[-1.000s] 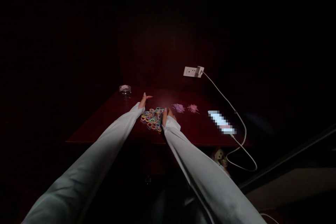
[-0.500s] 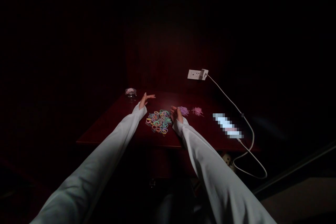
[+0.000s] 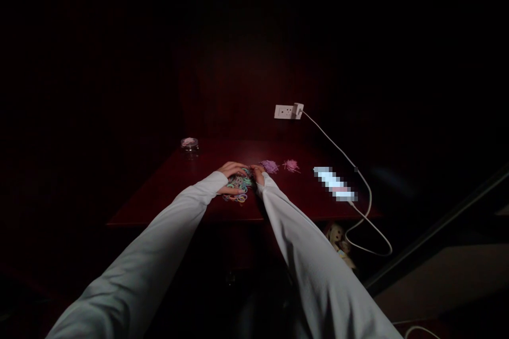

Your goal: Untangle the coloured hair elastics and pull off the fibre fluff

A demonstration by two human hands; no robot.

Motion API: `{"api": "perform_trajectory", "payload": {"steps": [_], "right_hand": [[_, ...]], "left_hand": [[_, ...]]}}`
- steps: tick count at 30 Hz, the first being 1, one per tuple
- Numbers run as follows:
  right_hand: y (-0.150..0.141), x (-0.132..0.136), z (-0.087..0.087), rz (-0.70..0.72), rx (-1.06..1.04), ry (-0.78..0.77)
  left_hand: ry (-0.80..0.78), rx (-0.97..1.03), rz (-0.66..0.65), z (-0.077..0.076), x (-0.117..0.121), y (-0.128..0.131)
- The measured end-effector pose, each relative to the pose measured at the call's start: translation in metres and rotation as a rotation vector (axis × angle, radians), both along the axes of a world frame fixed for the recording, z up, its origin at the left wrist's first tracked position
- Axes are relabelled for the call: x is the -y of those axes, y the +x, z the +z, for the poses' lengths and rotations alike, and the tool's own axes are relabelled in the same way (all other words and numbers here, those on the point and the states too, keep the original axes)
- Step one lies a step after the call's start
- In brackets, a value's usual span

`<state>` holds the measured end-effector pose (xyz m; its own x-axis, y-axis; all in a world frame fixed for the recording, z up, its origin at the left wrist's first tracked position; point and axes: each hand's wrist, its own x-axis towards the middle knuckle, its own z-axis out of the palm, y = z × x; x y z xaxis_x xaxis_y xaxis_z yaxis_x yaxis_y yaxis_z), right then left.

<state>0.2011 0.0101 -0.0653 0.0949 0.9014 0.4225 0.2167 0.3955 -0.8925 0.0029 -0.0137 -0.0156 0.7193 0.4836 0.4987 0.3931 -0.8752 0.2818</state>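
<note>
A pile of small hair ties [image 3: 243,182] in many pastel colours lies on the dark red table. Over its left side rests my left hand [image 3: 229,170], thumb and fingers spread apart around the hair ties. My right hand [image 3: 258,174] stands on edge against the pile's right side, its fingers stretched forward; part of it is hidden by the sleeve. The fingertips of both hands come close together at the far side of the heap. Just beyond my right hand is a bunch of thin purple strips [image 3: 270,166], with a pink bunch [image 3: 291,165] to its right.
A clear round jar [image 3: 190,147] with something pink on top stands at the table's back left. On the right lies a blurred bright phone [image 3: 334,183], its white cable [image 3: 370,193] running to a wall socket [image 3: 283,112]. The table's front edge [image 3: 178,222] is near.
My left hand has come down and right, from beside the pile onto it. My right hand stays at the pile's right side. The whole view has shifted a little.
</note>
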Motion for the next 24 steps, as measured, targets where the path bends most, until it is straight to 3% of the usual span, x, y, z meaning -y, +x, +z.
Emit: {"api": "perform_trajectory", "payload": {"steps": [9, 24], "right_hand": [[0.003, 0.004, -0.001, -0.077, 0.067, -0.158], [0.006, 0.02, 0.008, 0.002, 0.227, -0.115]], "left_hand": [[-0.134, -0.24, 0.11, -0.009, 0.0, -0.005], [-0.093, -0.03, 0.073, -0.015, -0.013, -0.004]]}}
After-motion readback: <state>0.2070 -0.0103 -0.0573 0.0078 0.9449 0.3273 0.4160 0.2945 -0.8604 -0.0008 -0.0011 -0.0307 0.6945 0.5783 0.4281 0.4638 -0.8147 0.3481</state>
